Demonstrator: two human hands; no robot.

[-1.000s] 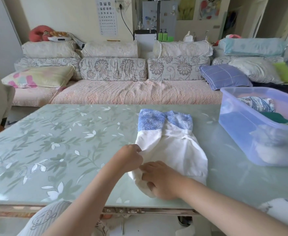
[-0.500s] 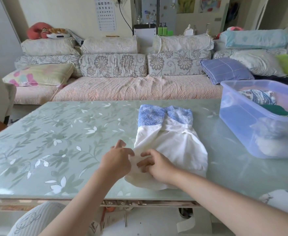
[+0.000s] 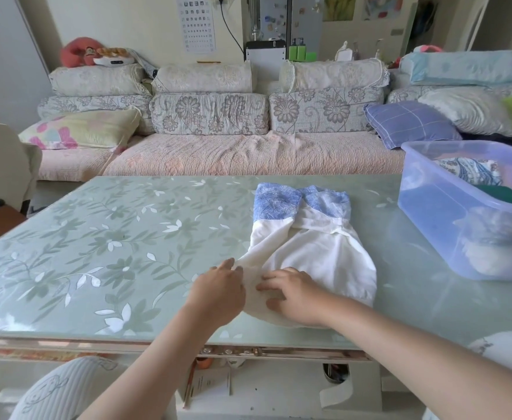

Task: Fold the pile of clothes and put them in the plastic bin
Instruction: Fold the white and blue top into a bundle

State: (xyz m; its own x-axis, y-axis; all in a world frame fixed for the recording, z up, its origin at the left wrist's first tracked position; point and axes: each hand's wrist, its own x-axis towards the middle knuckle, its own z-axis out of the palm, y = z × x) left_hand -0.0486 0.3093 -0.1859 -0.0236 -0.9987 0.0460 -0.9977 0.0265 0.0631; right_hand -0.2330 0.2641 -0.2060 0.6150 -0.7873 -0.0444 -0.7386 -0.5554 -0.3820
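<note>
A white garment with a blue patterned top (image 3: 312,244) lies partly folded on the green floral table (image 3: 103,247), its blue end pointing away from me. My left hand (image 3: 218,291) rests flat on the garment's near left corner, fingers spread. Just to its right, my right hand (image 3: 294,295) presses on the near white hem with fingers bent. The translucent blue plastic bin (image 3: 448,225) stands at the table's right side and holds several folded clothes.
A long sofa (image 3: 218,153) with several cushions runs behind the table. A pale chair (image 3: 3,165) sits at the left. More white cloth (image 3: 503,353) shows at the near right edge. Papers lie on a shelf under the table.
Both hands have shifted from pinching the near hem to lying flatter on it, fingers spread. The near edge of the garment has been smoothed out toward the left.
</note>
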